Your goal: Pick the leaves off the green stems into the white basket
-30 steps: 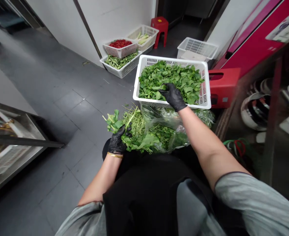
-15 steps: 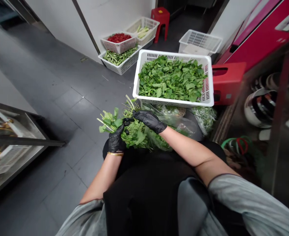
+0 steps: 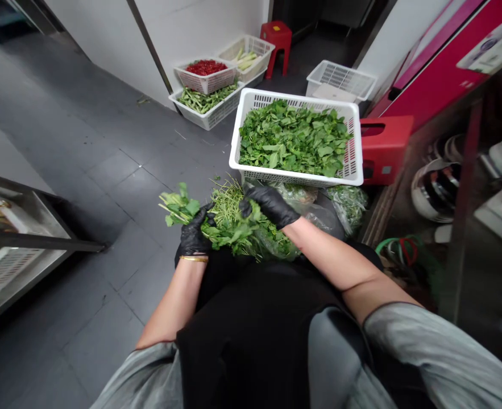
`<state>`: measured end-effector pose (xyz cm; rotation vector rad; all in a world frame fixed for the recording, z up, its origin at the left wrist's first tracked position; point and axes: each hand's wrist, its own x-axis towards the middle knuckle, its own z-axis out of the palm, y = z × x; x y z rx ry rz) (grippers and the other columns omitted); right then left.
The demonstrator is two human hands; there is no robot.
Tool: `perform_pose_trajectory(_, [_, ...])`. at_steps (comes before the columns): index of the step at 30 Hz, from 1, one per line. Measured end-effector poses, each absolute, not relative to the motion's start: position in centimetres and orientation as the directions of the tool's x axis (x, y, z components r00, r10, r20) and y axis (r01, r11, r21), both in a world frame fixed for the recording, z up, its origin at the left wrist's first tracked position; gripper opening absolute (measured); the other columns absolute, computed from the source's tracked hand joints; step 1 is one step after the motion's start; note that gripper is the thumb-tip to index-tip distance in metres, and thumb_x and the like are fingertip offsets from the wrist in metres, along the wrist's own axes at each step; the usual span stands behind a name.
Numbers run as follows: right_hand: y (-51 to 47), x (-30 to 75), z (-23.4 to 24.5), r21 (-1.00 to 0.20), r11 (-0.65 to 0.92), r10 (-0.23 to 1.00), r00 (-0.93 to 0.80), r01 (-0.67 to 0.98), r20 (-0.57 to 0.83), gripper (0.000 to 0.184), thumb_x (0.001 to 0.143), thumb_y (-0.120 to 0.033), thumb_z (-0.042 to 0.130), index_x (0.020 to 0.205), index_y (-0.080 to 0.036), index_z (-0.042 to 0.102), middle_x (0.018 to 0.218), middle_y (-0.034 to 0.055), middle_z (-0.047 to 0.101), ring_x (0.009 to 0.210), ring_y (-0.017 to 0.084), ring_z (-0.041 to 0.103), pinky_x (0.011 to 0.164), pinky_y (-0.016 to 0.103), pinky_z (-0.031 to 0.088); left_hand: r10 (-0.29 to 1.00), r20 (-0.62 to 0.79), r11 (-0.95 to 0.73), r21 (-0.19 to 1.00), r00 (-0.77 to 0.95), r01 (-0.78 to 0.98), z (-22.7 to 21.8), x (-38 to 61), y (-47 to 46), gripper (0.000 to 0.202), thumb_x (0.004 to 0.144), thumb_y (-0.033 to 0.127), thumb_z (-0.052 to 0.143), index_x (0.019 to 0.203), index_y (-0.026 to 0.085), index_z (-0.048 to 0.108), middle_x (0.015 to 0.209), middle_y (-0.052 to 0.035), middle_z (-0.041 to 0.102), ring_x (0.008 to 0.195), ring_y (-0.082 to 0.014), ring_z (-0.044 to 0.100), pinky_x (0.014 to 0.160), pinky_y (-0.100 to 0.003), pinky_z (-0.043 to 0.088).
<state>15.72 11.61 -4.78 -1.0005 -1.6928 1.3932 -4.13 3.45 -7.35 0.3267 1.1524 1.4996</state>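
Observation:
My left hand [image 3: 196,232], in a black glove, is closed around a bunch of leafy green stems [image 3: 178,205], which stick out to the left past the fingers. My right hand [image 3: 272,205], gloved alike, has its fingers curled over some green leaves [image 3: 251,222] above the pile in front of my lap. Between the hands lies a heap of thin stems [image 3: 227,201]. Clear plastic wraps part of the greens by my right wrist. Just beyond stands a white slotted basket [image 3: 299,179] of picked leaves [image 3: 293,139].
Baskets of red chillies [image 3: 206,68], green beans [image 3: 206,99] and pale stalks [image 3: 246,59] stand by the wall. A red stool [image 3: 277,42] is behind them. Another red stool [image 3: 389,149] sits right of the large basket. Metal shelves flank both sides.
My right hand has drawn away to the right from my left hand, uncovering the stem heap between them. My left hand has shifted slightly left and down with its bunch. The view has turned slightly.

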Motion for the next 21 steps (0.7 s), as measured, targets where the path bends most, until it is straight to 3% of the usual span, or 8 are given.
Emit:
perform_pose_trajectory(3, [17.2, 20.2, -2.3, -0.95, 0.202, 0.977, -0.115, 0.24, 0.178, 0.036, 0.099, -0.037, 0.047, 0.103, -0.014, 0.073, 0.101, 0.0116, 0.077, 0.092, 0.021, 0.072, 0.09, 0.037, 0.055, 0.862, -0.479, 0.271, 0.71, -0.164, -0.65, -6.8, -5.2, 3.8, 0.026, 0.071, 0.021, 0.084, 0.094, 0.01, 0.08, 0.075, -0.0077, 0.078, 0.05, -0.0107, 0.062, 0.048, -0.021, 0.051])
perform_pose_trajectory(5, [21.3, 23.2, -0.8, -0.777, 0.209, 0.968, -0.012, 0.594, 0.251, 0.038, 0.1, -0.041, 0.053, 0.113, -0.011, 0.071, 0.116, 0.0178, 0.074, 0.114, 0.024, 0.066, 0.104, 0.042, 0.048, 0.839, -0.542, 0.399, 0.666, -0.041, -0.631, -6.3, -5.1, 3.7, 0.027, 0.072, 0.016, 0.081, 0.097, 0.008, 0.079, 0.088, -0.0132, 0.081, 0.058, -0.0154, 0.069, 0.054, -0.025, 0.057])
perform_pose_trajectory(8, [23.9, 25.0, 0.4, -0.555, 0.144, 0.978, -0.031, 0.819, 0.207, 0.054, 0.094, -0.049, 0.065, 0.12, -0.002, 0.069, 0.127, 0.03, 0.067, 0.13, 0.035, 0.056, 0.113, 0.054, 0.036, 0.832, -0.554, 0.452, 0.657, 0.02, -0.603, -5.6, -4.4, 3.5, 0.033, 0.07, 0.007, 0.079, 0.103, 0.006, 0.077, 0.099, -0.0157, 0.081, 0.073, -0.0199, 0.075, 0.065, -0.028, 0.063])
perform_pose_trajectory(10, [22.1, 23.2, 0.2, -0.477, 0.207, 0.978, -0.166, 0.854, 0.127, 0.055, 0.097, -0.054, 0.059, 0.119, -0.005, 0.071, 0.127, 0.0263, 0.069, 0.124, 0.033, 0.061, 0.11, 0.049, 0.04, 0.852, -0.519, 0.447, 0.662, 0.062, -0.601, -5.4, -4.2, 3.4, 0.041, 0.069, 0.004, 0.078, 0.11, 0.006, 0.075, 0.109, -0.0167, 0.08, 0.076, -0.019, 0.076, 0.067, -0.026, 0.063])
perform_pose_trajectory(12, [18.3, 19.6, -0.9, -0.555, 0.294, 0.94, -0.34, 0.778, 0.021, 0.054, 0.1, -0.059, 0.051, 0.12, -0.013, 0.073, 0.124, 0.0168, 0.073, 0.114, 0.027, 0.067, 0.101, 0.039, 0.048, 0.867, -0.483, 0.45, 0.645, 0.128, -0.617, -5.3, -4.3, 3.5, 0.046, 0.067, 0.003, 0.076, 0.113, 0.007, 0.074, 0.113, -0.0164, 0.08, 0.07, -0.0161, 0.075, 0.063, -0.024, 0.062])
perform_pose_trajectory(16, [12.5, 12.9, -4.2, -0.754, 0.319, 0.768, -0.623, 0.574, -0.149, 0.056, 0.092, -0.065, 0.062, 0.13, -0.025, 0.07, 0.134, 0.0072, 0.072, 0.118, 0.024, 0.069, 0.097, 0.032, 0.051, 0.874, -0.479, 0.423, 0.659, 0.087, -0.622, -5.6, -4.9, 3.7, 0.036, 0.06, 0.005, 0.078, 0.095, 0.01, 0.075, 0.076, -0.0068, 0.079, 0.054, -0.0155, 0.07, 0.054, -0.024, 0.06])
perform_pose_trajectory(18, [12.5, 11.8, -5.3, -0.709, 0.296, 0.791, -0.58, 0.641, -0.194, 0.056, 0.092, -0.062, 0.065, 0.126, -0.019, 0.073, 0.131, 0.0129, 0.072, 0.118, 0.028, 0.069, 0.099, 0.035, 0.051, 0.869, -0.495, 0.411, 0.697, 0.021, -0.587, -5.7, -5.1, 3.5, 0.034, 0.058, 0.008, 0.082, 0.092, 0.01, 0.076, 0.074, -0.0075, 0.079, 0.057, -0.0179, 0.071, 0.055, -0.026, 0.061])
perform_pose_trajectory(21, [13.6, 12.4, -5.1, -0.634, 0.274, 0.886, -0.446, 0.723, -0.126, 0.06, 0.095, -0.057, 0.063, 0.127, -0.007, 0.07, 0.129, 0.0248, 0.07, 0.12, 0.033, 0.067, 0.104, 0.041, 0.048, 0.872, -0.488, 0.395, 0.752, -0.044, -0.527, -5.8, -5.1, 2.7, 0.043, 0.058, 0.015, 0.089, 0.1, 0.007, 0.078, 0.095, -0.0147, 0.081, 0.07, -0.0225, 0.076, 0.062, -0.031, 0.063])
